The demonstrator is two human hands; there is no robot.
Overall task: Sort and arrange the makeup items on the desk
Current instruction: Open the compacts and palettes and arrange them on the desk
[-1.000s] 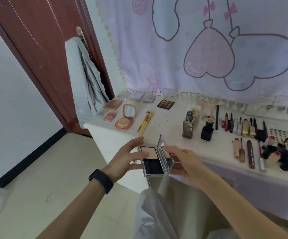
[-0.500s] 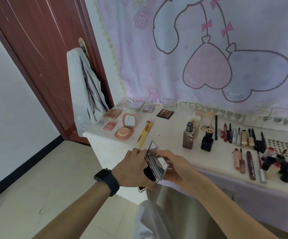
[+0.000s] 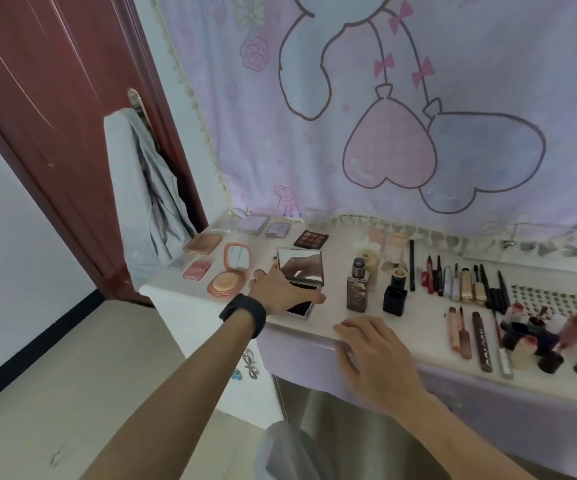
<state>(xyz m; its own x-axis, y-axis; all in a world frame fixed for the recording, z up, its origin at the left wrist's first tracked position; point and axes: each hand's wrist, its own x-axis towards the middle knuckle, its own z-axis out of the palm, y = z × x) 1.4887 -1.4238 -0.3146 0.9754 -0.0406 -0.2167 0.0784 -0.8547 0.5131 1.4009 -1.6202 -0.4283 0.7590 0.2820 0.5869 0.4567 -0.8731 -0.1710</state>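
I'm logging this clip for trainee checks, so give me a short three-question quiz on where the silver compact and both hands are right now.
1. True or false: the silver compact sits on the desk with its mirrored lid raised.
2. What does the right hand hold? A) a brush B) nothing C) a lipstick
3. Fill in: the left hand grips the silver compact, which lies between the round pink compact and the ___ bottle.
Key: 1 true; 2 B; 3 brown.
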